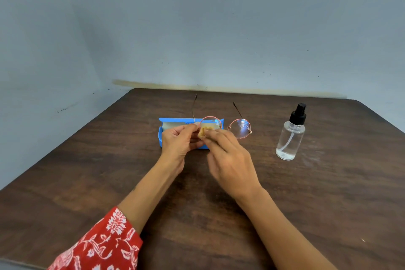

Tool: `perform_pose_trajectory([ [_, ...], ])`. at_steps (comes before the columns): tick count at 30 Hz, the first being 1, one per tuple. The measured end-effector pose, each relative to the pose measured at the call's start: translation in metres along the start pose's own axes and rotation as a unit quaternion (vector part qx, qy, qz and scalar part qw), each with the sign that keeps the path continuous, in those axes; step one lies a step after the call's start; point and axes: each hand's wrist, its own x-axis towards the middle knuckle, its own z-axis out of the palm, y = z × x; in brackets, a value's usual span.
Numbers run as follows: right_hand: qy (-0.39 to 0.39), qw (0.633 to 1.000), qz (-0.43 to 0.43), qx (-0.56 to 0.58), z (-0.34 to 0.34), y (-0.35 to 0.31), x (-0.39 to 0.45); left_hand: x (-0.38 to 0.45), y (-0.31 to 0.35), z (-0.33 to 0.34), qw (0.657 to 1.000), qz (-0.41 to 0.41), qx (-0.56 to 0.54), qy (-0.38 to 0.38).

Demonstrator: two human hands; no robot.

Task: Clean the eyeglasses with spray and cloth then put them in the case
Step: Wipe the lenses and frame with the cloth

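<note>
While the left hand (178, 141) pinches round wire-rimmed eyeglasses (240, 127), the right hand (230, 160) presses a crumpled tan cloth (203, 132).

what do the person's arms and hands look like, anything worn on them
Both hands are bare, with no gloves, and no rings or watch show. The left hand comes from an arm with a loose red sleeve printed with white flowers and leaves, ending around the elbow. The right hand and its forearm are bare as far as the frame edge, so no sleeve shows there.
</note>
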Motion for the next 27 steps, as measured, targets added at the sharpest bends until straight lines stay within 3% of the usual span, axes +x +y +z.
perform_pose_trajectory([
  [5, 0.03, 0.997, 0.066, -0.04, -0.0008, 0.008, -0.0002, 0.002, 0.0016, -0.0014, 1.0, -0.007, -0.002, 0.014],
  [11, 0.002, 1.0, 0.012, 0.001, 0.0003, -0.0004, 0.0005, 0.0002, -0.0002, -0.0008, 1.0, -0.001, 0.004, -0.001],
  [15, 0.028, 0.997, 0.071, -0.029, -0.0021, 0.0085, -0.0009, 0.0033, 0.0002, -0.0031, 1.0, -0.011, 0.011, 0.017],
  [22, -0.001, 1.0, 0.021, 0.006, 0.0002, 0.0016, -0.0007, 0.0009, 0.0011, -0.0015, 1.0, -0.004, 0.0, 0.01],
  [27, 0.039, 0.996, 0.084, -0.02, -0.0018, 0.0069, 0.0002, 0.0, 0.0009, -0.0011, 1.0, -0.007, 0.012, 0.008],
])
